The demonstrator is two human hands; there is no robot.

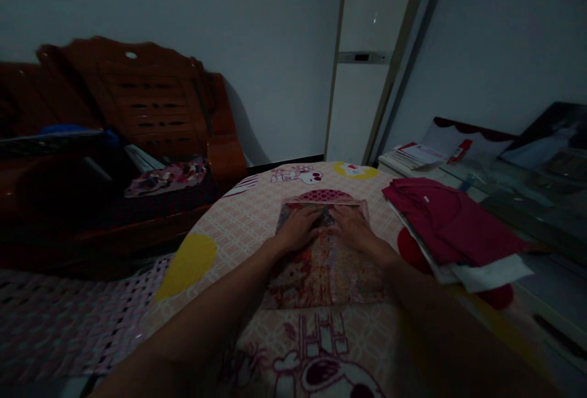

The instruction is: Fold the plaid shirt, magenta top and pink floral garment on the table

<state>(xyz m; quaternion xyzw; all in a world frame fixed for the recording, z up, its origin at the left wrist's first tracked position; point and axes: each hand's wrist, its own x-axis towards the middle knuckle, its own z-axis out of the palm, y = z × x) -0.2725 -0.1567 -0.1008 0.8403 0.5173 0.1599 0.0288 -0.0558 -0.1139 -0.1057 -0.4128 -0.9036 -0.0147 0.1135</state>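
Note:
A folded piece of patterned cloth [323, 282], reddish-brown and grey, lies flat in the middle of the table cover; I cannot tell what kind of item it is. My left hand [300, 227] rests palm down on its far left part, fingers stretched out. Beside it my right hand [352, 228] lies flat on the far right part, fingers extended inward. Both hands touch the cloth near its far edge, and neither grips it. To the right is a folded dark pink shirt [452, 217], with white sheets [495, 272] showing from under it.
The round-edged surface has a pink printed cover [233, 227] with cartoon figures. A wooden bench [151, 104] holding clothes stands left, near a woven pink seat [68, 318]. A tall white air conditioner [360, 104] stands behind. Papers [417, 156] lie on the right-hand cabinet.

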